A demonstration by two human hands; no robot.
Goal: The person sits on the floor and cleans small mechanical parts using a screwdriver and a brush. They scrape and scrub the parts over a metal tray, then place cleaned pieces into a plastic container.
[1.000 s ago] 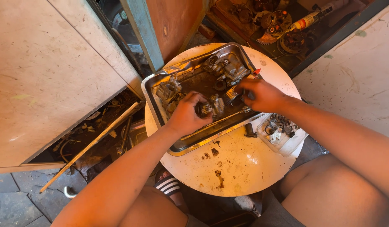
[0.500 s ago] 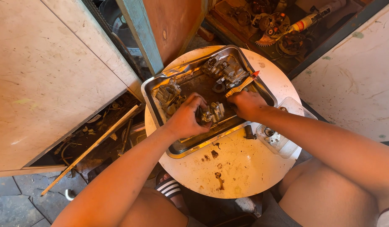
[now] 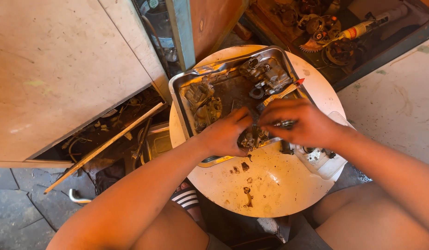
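Left hand (image 3: 226, 134): clenched on the carburettor (image 3: 252, 137), gripped from its left side.
Carburettor: held between both hands, over the tray's (image 3: 177, 99) near rim, above the round table (image 3: 270, 185).
Right hand (image 3: 300, 122): closed on a small metal part (image 3: 284, 123) at the carburettor's upper right; long axis cannot be told.
Nearer hand: left.
Change: hands drawn nearer the tray's near edge than before; brush (image 3: 281, 92) now uncovered.

Left hand (image 3: 226, 134) and right hand (image 3: 303, 124) meet, fingers curled closed.
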